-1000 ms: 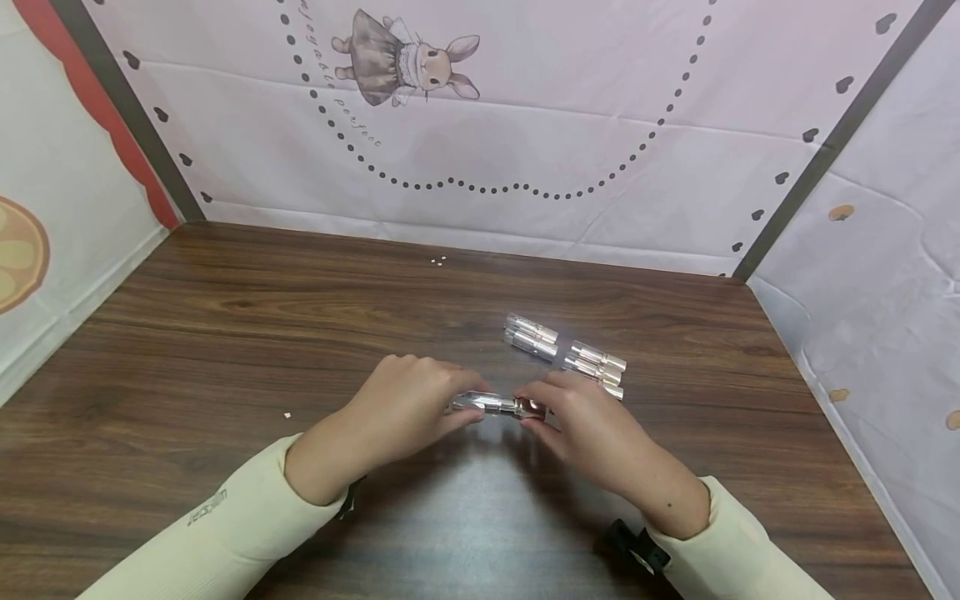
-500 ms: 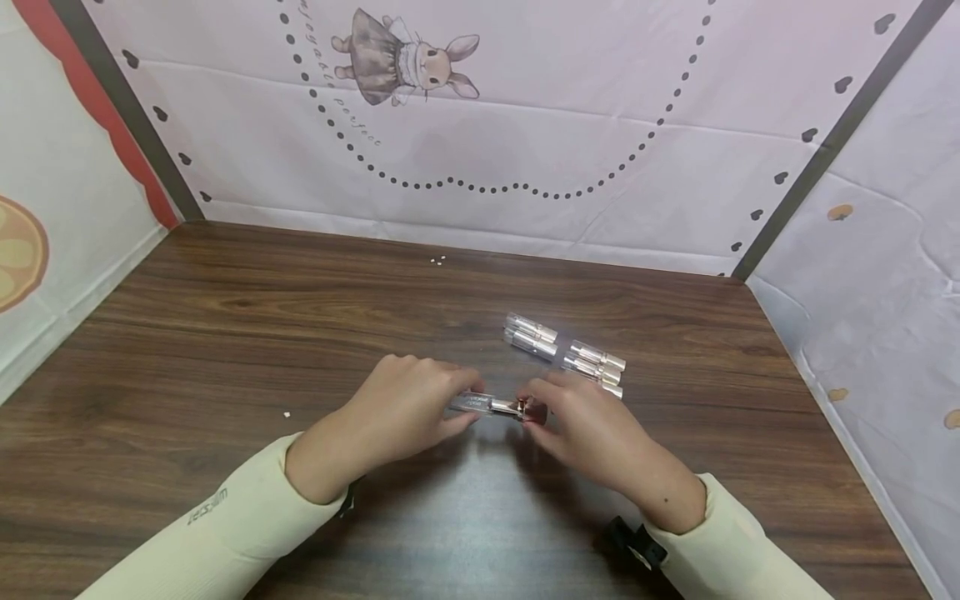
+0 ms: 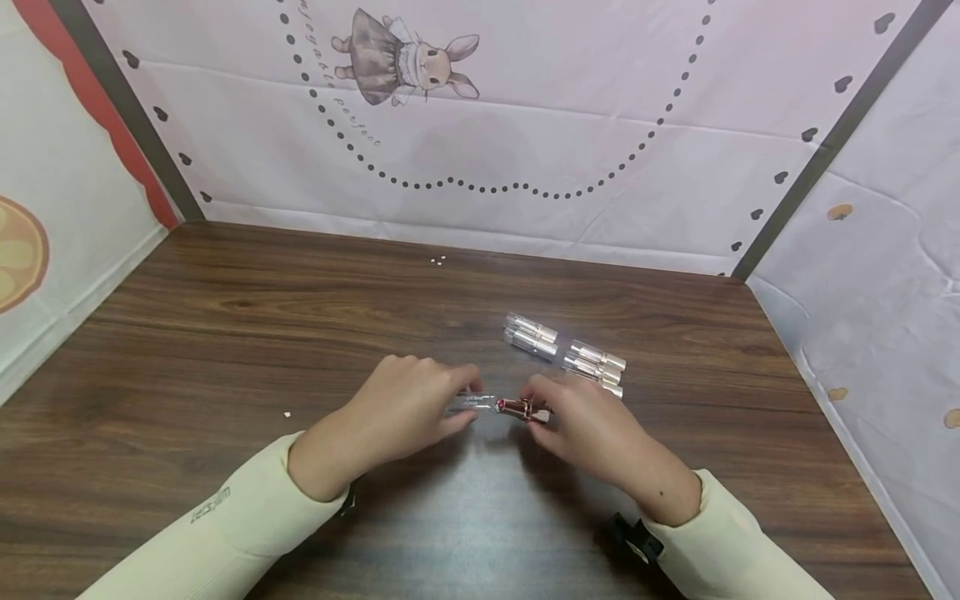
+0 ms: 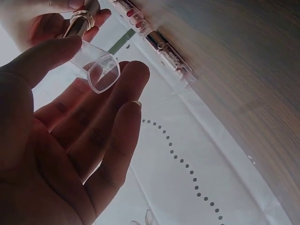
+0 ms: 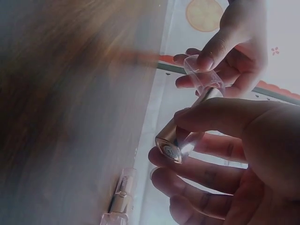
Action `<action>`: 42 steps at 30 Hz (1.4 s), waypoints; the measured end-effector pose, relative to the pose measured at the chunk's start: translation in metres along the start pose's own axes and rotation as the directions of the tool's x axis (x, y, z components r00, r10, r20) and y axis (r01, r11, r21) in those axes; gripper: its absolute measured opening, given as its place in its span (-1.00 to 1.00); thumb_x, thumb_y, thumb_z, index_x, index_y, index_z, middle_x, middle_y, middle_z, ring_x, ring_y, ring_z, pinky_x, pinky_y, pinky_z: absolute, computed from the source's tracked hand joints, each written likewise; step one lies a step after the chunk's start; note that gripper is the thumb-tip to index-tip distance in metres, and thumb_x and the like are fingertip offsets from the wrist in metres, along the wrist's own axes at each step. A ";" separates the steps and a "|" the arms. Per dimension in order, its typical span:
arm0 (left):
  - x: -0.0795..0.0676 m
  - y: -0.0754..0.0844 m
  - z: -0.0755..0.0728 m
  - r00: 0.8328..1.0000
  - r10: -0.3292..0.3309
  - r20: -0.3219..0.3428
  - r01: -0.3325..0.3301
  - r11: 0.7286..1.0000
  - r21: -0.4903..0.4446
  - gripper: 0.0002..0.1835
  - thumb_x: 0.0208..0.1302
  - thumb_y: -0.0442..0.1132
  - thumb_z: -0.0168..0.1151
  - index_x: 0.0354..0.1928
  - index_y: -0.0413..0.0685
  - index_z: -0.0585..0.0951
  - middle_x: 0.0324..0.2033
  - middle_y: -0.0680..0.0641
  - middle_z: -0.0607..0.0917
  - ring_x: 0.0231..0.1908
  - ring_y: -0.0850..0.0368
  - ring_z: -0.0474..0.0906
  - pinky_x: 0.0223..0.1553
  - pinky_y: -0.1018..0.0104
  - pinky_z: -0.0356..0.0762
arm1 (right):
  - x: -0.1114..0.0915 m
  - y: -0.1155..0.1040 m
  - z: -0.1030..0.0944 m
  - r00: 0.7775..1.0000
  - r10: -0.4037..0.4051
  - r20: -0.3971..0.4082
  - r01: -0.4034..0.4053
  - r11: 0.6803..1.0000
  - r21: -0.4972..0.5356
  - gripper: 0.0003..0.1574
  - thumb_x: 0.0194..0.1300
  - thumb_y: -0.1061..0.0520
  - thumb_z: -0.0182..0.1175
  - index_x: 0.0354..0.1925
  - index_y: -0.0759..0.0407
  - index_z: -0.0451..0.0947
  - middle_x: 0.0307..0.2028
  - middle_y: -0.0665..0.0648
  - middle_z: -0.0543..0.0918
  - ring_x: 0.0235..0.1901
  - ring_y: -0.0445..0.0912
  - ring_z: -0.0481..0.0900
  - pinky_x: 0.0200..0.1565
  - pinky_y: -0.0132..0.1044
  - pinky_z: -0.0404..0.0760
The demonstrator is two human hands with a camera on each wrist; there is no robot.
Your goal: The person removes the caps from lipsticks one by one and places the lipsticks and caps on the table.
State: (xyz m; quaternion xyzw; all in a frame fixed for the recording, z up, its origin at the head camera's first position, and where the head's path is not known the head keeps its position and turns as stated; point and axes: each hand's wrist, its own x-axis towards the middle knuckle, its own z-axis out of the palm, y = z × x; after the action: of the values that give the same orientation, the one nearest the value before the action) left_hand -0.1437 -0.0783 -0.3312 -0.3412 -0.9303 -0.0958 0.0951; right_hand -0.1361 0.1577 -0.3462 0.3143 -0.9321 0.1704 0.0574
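Note:
Between thumb and fingers, my left hand (image 3: 401,408) pinches a clear plastic lipstick cap (image 3: 478,402) with small lettering on it. My right hand (image 3: 596,425) grips a shiny rose-gold lipstick tube (image 3: 519,408) by its base. The tube's narrow end points left, right at the mouth of the cap in the head view. Seen from the left wrist, the cap's closed end (image 4: 104,75) faces the camera, with the left thumb along its side. In the right wrist view a round label (image 5: 170,151) shows on the tube's bottom.
Just beyond the right hand, several capped lipsticks (image 3: 596,360) lie in two groups on the dark wooden table (image 3: 300,333); the left group (image 3: 531,335) holds two. Tiny white bits (image 3: 438,261) lie near the back, another (image 3: 287,414) at left. Printed cloth walls (image 3: 525,142) enclose the table.
The lipstick tube has slid rightward out of the clear cap, so more of its narrow end shows. My right hand has shifted slightly right; the left hand stays almost in place.

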 end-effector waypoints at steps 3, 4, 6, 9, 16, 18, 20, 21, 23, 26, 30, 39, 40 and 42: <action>0.001 -0.001 0.000 1.000 0.005 -0.009 -0.005 1.000 -0.006 -0.80 0.17 -0.01 0.46 -0.22 0.16 0.68 -0.52 0.18 0.72 -0.70 0.34 0.30 -0.71 0.40 0.17 | 0.001 0.001 0.000 1.000 0.015 0.009 -0.015 1.000 0.008 -0.79 0.15 0.18 0.42 -0.24 0.03 0.61 -0.30 -0.04 0.76 -0.31 -0.16 0.70 -0.35 -0.34 0.58; 0.002 -0.001 0.000 1.000 0.006 -0.013 -0.006 1.000 -0.006 -0.79 0.16 0.00 0.46 -0.22 0.15 0.68 -0.49 0.18 0.72 -0.70 0.35 0.32 -0.71 0.40 0.19 | 0.002 0.002 0.000 1.000 0.022 0.013 -0.022 1.000 0.010 -0.79 0.15 0.17 0.42 -0.24 0.03 0.61 -0.30 -0.04 0.76 -0.30 -0.16 0.70 -0.34 -0.33 0.60; 0.002 -0.003 0.001 1.000 0.009 -0.020 -0.009 1.000 -0.006 -0.78 0.15 0.01 0.47 -0.23 0.15 0.69 -0.41 0.16 0.72 -0.68 0.34 0.35 -0.70 0.40 0.23 | 0.003 0.002 -0.001 0.999 0.039 0.026 -0.040 0.999 0.027 -0.79 0.16 0.17 0.43 -0.23 0.04 0.61 -0.31 -0.03 0.76 -0.32 -0.15 0.70 -0.34 -0.33 0.59; 0.003 -0.005 0.002 1.000 -0.005 -0.024 0.005 1.000 0.000 -0.75 0.13 0.03 0.49 -0.21 0.14 0.70 -0.34 0.10 0.67 -0.67 0.31 0.36 -0.68 0.39 0.26 | 0.004 0.004 0.000 0.997 0.058 0.048 -0.060 0.996 0.058 -0.78 0.18 0.15 0.42 -0.21 0.04 0.60 -0.31 -0.03 0.76 -0.31 -0.17 0.70 -0.31 -0.31 0.61; 0.006 -0.009 0.006 0.999 -0.042 0.007 0.042 0.999 -0.034 -0.73 0.13 0.03 0.49 -0.18 0.15 0.71 -0.32 0.07 0.64 -0.65 0.30 0.37 -0.66 0.39 0.25 | 0.008 0.009 0.004 0.991 0.098 0.094 -0.111 0.984 0.139 -0.73 0.20 0.14 0.41 -0.15 0.03 0.57 -0.28 -0.03 0.77 -0.24 -0.18 0.72 -0.19 -0.24 0.65; 0.008 -0.008 0.007 0.999 -0.044 0.024 0.045 0.998 -0.040 -0.74 0.14 0.04 0.48 -0.18 0.15 0.70 -0.31 0.08 0.65 -0.65 0.31 0.36 -0.66 0.39 0.25 | 0.010 0.010 0.005 0.987 0.114 0.113 -0.131 0.978 0.165 -0.72 0.20 0.13 0.41 -0.14 0.02 0.57 -0.27 -0.03 0.76 -0.22 -0.18 0.72 -0.17 -0.23 0.65; 0.009 -0.008 0.008 0.998 -0.048 0.047 0.050 0.998 -0.048 -0.75 0.14 0.04 0.48 -0.19 0.15 0.69 -0.33 0.09 0.66 -0.65 0.31 0.36 -0.65 0.38 0.26 | 0.011 0.011 0.007 0.985 0.110 0.132 -0.135 0.972 0.192 -0.72 0.21 0.13 0.41 -0.13 0.03 0.56 -0.26 -0.01 0.76 -0.20 -0.17 0.72 -0.15 -0.23 0.65; 0.010 -0.008 0.008 0.997 -0.051 0.060 0.054 0.997 -0.054 -0.75 0.15 0.04 0.47 -0.20 0.15 0.69 -0.34 0.11 0.66 -0.63 0.32 0.37 -0.64 0.38 0.27 | 0.012 0.011 0.008 0.984 0.106 0.144 -0.134 0.970 0.204 -0.72 0.21 0.13 0.40 -0.12 0.04 0.56 -0.25 0.00 0.76 -0.19 -0.17 0.72 -0.13 -0.23 0.65; 0.011 -0.007 0.008 0.995 -0.056 0.084 0.061 0.996 -0.060 -0.76 0.15 0.04 0.47 -0.22 0.16 0.68 -0.38 0.13 0.66 -0.61 0.33 0.39 -0.61 0.37 0.30 | 0.013 0.011 0.009 0.983 0.088 0.161 -0.124 0.967 0.225 -0.72 0.21 0.15 0.40 -0.13 0.05 0.55 -0.25 0.01 0.76 -0.18 -0.16 0.72 -0.12 -0.23 0.65; 0.013 -0.005 0.008 0.991 -0.069 0.118 0.078 0.994 -0.073 -0.77 0.14 0.04 0.48 -0.24 0.16 0.68 -0.45 0.16 0.66 -0.57 0.33 0.44 -0.58 0.35 0.35 | 0.014 0.010 0.010 0.981 0.071 0.181 -0.113 0.966 0.233 -0.72 0.22 0.14 0.40 -0.12 0.05 0.54 -0.23 0.01 0.77 -0.16 -0.16 0.72 -0.11 -0.22 0.64; 0.013 -0.003 0.008 0.984 -0.080 0.160 0.093 0.993 -0.078 -0.76 0.13 0.04 0.48 -0.27 0.14 0.67 -0.49 0.17 0.68 -0.57 0.31 0.46 -0.57 0.33 0.37 | 0.014 0.008 0.011 0.978 0.052 0.200 -0.102 0.963 0.248 -0.71 0.22 0.14 0.40 -0.12 0.04 0.54 -0.23 0.01 0.78 -0.15 -0.17 0.73 -0.11 -0.22 0.64; 0.010 0.000 0.012 0.978 -0.063 0.200 0.084 0.992 -0.099 -0.74 0.09 0.02 0.52 -0.27 0.12 0.68 -0.47 0.18 0.73 -0.53 0.30 0.53 -0.53 0.31 0.42 | 0.014 0.005 0.015 0.972 0.018 0.236 -0.086 0.956 0.282 -0.74 0.19 0.16 0.40 -0.18 0.00 0.54 -0.33 -0.08 0.73 -0.31 -0.23 0.67 -0.25 -0.36 0.58; 0.010 0.000 0.012 0.978 -0.059 0.198 0.079 0.992 -0.096 -0.74 0.08 0.02 0.52 -0.28 0.12 0.68 -0.47 0.18 0.73 -0.53 0.29 0.54 -0.52 0.30 0.43 | 0.014 0.005 0.015 0.972 0.020 0.233 -0.086 0.956 0.280 -0.74 0.18 0.16 0.41 -0.18 0.00 0.55 -0.37 -0.10 0.70 -0.36 -0.24 0.63 -0.30 -0.38 0.55; 0.010 0.000 0.012 0.980 -0.053 0.193 0.072 0.993 -0.094 -0.74 0.07 0.03 0.53 -0.29 0.12 0.68 -0.47 0.19 0.73 -0.52 0.28 0.56 -0.51 0.29 0.44 | 0.014 0.006 0.015 0.973 0.024 0.231 -0.090 0.956 0.281 -0.73 0.17 0.16 0.42 -0.18 0.01 0.56 -0.46 -0.12 0.62 -0.47 -0.26 0.53 -0.39 -0.40 0.48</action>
State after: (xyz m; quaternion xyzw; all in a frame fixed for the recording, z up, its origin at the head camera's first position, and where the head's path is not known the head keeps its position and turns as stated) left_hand -0.1520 -0.0690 -0.3407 -0.3237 -0.9394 -0.1125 -0.0144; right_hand -0.1507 0.1492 -0.3592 0.3093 -0.9064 0.2697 -0.0999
